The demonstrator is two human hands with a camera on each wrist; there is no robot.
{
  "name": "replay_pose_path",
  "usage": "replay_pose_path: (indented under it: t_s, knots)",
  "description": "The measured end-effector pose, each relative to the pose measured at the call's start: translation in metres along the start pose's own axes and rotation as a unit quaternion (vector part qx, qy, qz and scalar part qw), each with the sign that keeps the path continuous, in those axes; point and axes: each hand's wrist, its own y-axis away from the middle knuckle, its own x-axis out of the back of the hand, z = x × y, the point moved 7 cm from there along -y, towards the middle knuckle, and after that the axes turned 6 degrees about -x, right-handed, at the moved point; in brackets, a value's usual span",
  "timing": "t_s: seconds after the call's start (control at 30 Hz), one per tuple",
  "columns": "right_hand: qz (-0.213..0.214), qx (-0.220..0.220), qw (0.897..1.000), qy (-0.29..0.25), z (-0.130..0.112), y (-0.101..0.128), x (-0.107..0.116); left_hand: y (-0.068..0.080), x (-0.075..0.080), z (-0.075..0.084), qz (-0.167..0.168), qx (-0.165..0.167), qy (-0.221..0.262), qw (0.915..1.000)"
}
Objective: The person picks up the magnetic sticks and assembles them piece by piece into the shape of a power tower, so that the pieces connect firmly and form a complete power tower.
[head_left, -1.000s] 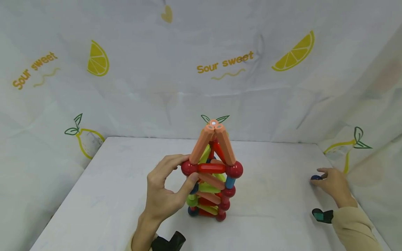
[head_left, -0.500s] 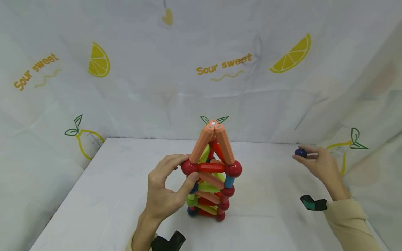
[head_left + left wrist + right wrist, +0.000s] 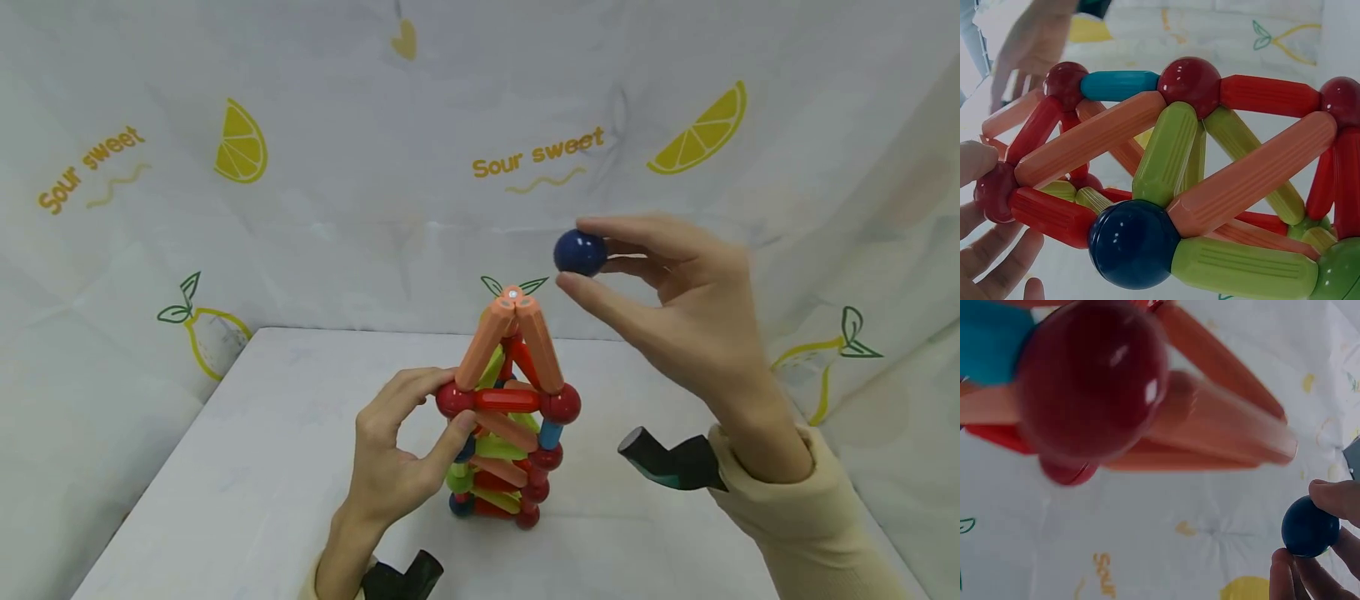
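A tower of magnetic sticks and balls (image 3: 507,402) stands upright on the white table, with orange sticks leaning together into a peak at its top. My left hand (image 3: 405,450) grips a red ball (image 3: 454,400) at the tower's upper left corner between thumb and fingers; the left wrist view shows that ball (image 3: 996,192) too. My right hand (image 3: 682,300) pinches a dark blue ball (image 3: 580,252) in the air, above and to the right of the peak. In the right wrist view the blue ball (image 3: 1310,526) is apart from the orange sticks (image 3: 1222,422).
The white table (image 3: 262,467) extends around the tower. Behind it hangs a white cloth (image 3: 360,250) printed with lemons and lettering. A black wrist camera mount (image 3: 671,460) juts from the right sleeve, and another mount (image 3: 405,577) from the left.
My right hand has lifted the blue ball from the table's far right and carried it left and up, close to the tower's peak. The left hand and tower have stayed in place.
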Motion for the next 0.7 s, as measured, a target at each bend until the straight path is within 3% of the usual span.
replay_pose_path:
  t_s: [0.17, 0.37, 0.47, 0.63, 0.7]
  knots:
    - [-0.048, 0.028, 0.998, 0.034, -0.021, -0.006, -0.029, -0.001, 0.000, 0.000, -0.004, 0.005, -0.001, 1.0000]
    - [-0.071, 0.031, 0.995, 0.070, -0.018, -0.003, -0.042, 0.000, 0.000, -0.001, -0.002, -0.001, 0.000, 1.0000]
    - [-0.076, 0.037, 0.995, 0.061, -0.002, -0.001, -0.041, 0.000, 0.001, -0.001, 0.000, -0.002, 0.003, 1.0000]
    - [-0.110, 0.066, 0.991, 0.043, 0.050, -0.001, -0.035, -0.001, 0.001, 0.000, 0.002, -0.002, 0.005, 1.0000]
    - [-0.114, 0.071, 0.990, 0.043, 0.054, -0.001, -0.035, -0.001, 0.001, 0.000, 0.003, -0.004, 0.004, 1.0000]
